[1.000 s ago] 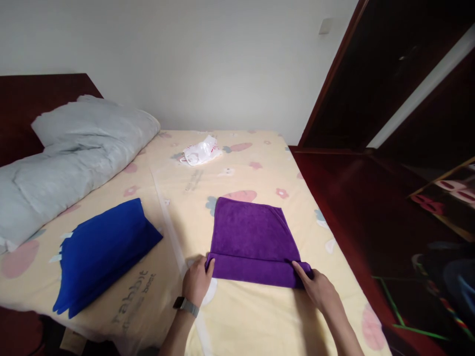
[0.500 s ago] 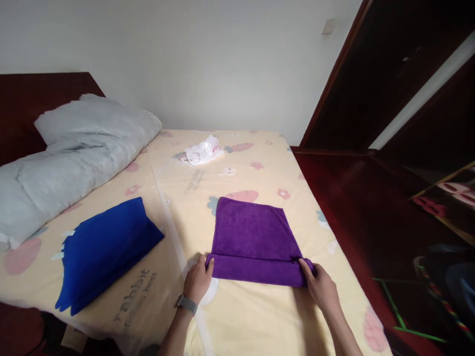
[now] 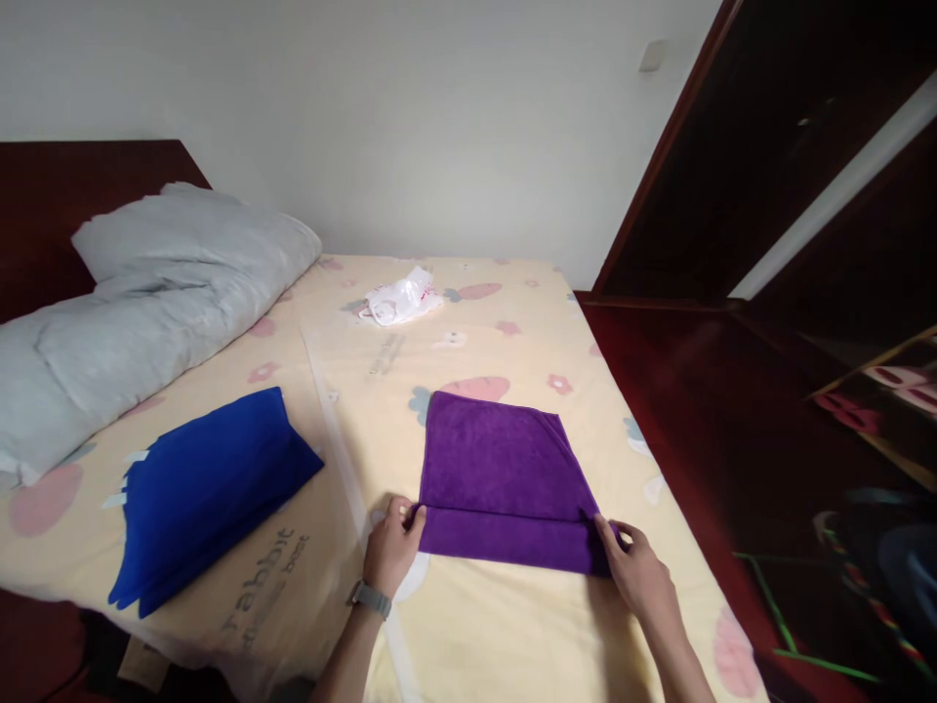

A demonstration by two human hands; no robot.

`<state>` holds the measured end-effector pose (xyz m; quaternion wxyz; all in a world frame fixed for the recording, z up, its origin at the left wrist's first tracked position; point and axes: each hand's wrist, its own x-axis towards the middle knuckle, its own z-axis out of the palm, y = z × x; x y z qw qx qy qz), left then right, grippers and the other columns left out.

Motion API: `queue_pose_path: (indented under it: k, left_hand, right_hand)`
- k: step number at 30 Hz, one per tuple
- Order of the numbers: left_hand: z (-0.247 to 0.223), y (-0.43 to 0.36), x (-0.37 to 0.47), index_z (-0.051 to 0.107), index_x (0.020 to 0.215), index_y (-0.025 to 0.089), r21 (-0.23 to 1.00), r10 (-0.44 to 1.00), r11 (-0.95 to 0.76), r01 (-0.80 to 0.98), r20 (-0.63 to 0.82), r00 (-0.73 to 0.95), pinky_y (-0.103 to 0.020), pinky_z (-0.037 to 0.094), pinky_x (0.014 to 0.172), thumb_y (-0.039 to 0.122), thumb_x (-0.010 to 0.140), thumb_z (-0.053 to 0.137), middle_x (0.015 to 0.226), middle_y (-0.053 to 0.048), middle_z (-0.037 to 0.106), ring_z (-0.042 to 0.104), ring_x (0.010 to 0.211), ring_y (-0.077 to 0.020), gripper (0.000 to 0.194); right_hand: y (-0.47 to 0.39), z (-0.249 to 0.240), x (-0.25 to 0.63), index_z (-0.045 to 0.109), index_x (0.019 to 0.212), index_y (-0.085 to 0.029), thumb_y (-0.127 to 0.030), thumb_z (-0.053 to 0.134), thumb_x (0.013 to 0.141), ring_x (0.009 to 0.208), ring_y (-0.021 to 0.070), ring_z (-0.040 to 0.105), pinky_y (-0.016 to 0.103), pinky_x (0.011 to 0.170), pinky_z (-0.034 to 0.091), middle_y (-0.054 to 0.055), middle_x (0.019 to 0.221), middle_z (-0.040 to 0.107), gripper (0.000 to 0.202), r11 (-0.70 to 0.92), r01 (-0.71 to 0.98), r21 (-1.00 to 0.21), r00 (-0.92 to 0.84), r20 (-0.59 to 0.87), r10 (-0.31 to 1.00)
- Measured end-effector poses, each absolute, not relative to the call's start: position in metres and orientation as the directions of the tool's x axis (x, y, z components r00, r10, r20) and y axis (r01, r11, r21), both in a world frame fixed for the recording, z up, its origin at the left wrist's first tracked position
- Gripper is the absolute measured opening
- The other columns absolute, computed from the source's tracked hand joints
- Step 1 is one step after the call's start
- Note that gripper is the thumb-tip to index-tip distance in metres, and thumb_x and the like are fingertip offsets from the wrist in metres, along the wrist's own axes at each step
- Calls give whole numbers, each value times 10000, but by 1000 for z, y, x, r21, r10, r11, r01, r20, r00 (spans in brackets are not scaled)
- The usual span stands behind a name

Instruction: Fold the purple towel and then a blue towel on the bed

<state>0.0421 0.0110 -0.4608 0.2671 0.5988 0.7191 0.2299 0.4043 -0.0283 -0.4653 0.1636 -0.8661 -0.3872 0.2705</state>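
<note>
A purple towel (image 3: 505,459) lies on the bed, its near edge turned over into a flat band that runs from side to side. At the left end of this band, my left hand (image 3: 395,542) pinches the fold between thumb and fingers; a watch with a grey strap is on that wrist. My right hand (image 3: 635,566) grips the band's right end, thumb on top and fingers partly hidden behind the cloth. To the left rests a stack of folded blue cloths (image 3: 212,493) with small white tags at its left edge.
The bed sheet (image 3: 468,635) is yellow with carrot and flower prints. A crumpled white plastic bag (image 3: 401,298) lies farther back. A grey quilt (image 3: 146,283) is heaped at the left by the dark headboard (image 3: 88,186). Right of the bed are a dark red floor (image 3: 659,361) and pink slippers (image 3: 849,412).
The folded band now lies flatter and slightly nearer to me. Both hands keep their hold at its ends, the right one having shifted slightly down and to the right.
</note>
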Motion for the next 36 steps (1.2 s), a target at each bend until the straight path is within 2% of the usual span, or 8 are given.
queue_pose_path:
  k: [6, 13, 18, 22, 26, 28, 32, 36]
  left_hand:
    - [-467, 18, 42, 598, 903, 234, 750, 990, 105, 653, -17, -140, -286, 493, 709, 430, 924, 478, 872, -47, 744, 706, 841, -216, 230]
    - [-462, 13, 30, 636, 835, 222, 771, 995, 68, 634, -5, -102, -262, 486, 645, 447, 895, 511, 761, -10, 719, 690, 730, -188, 264]
    - [-465, 11, 25, 622, 811, 218, 713, 996, 45, 699, -84, 21, -278, 504, 683, 331, 853, 573, 762, -16, 703, 683, 754, -195, 130]
    - [-453, 9, 27, 634, 921, 229, 644, 995, -87, 760, 86, 41, -320, 518, 819, 313, 924, 507, 940, -49, 691, 669, 889, -201, 152]
    - [-439, 3, 32, 673, 1060, 268, 599, 946, -319, 735, 150, 288, -381, 465, 1015, 338, 901, 588, 1153, -69, 653, 597, 1124, -237, 194]
    - [-438, 0, 33, 666, 1159, 310, 578, 899, -398, 712, 91, 429, -431, 430, 1074, 340, 775, 742, 1253, -57, 627, 537, 1221, -279, 393]
    - [-447, -2, 28, 589, 1311, 350, 555, 851, -446, 702, 19, 525, -444, 407, 1115, 173, 682, 746, 1330, -18, 605, 503, 1268, -269, 672]
    - [-453, -4, 23, 552, 1365, 352, 542, 853, -444, 713, 12, 522, -394, 386, 1147, 30, 657, 596, 1395, 18, 584, 495, 1301, -216, 779]
  right_hand:
    - [-24, -460, 398, 618, 1027, -212, -724, 289, 858, 875, 358, 697, 432, 724, 514, 175, 916, 732, 632, -645, 593, -482, 556, -334, 761]
    - [-30, -456, 410, 608, 849, -262, -752, 211, 864, 813, 337, 688, 410, 718, 502, 125, 806, 719, 630, -643, 596, -481, 541, -351, 764]
    - [-39, -464, 412, 609, 1077, -243, -700, 247, 880, 914, 370, 691, 437, 754, 497, 174, 975, 726, 615, -654, 668, -355, 509, -423, 749]
    - [-45, -467, 408, 530, 1160, -232, -611, 243, 915, 848, 346, 696, 434, 738, 502, 155, 944, 720, 536, -647, 691, -321, 541, -364, 758]
    - [-43, -468, 406, 563, 1159, -178, -441, 248, 935, 939, 329, 655, 464, 853, 497, 181, 1110, 656, 468, -402, 837, -371, 417, -43, 908]
    - [-42, -466, 405, 600, 1125, -168, -401, 293, 931, 1011, 302, 630, 451, 946, 478, 172, 1155, 627, 431, -210, 881, -425, 274, 95, 957]
    - [-47, -465, 401, 631, 1138, -226, -398, 458, 899, 1166, 253, 588, 408, 1037, 460, 99, 1226, 631, 341, 59, 842, -536, -49, 33, 998]
    - [-59, -481, 409, 607, 1285, -267, -441, 638, 770, 1247, 298, 562, 444, 1048, 481, 80, 1366, 587, 545, 148, 840, -522, -184, -17, 983]
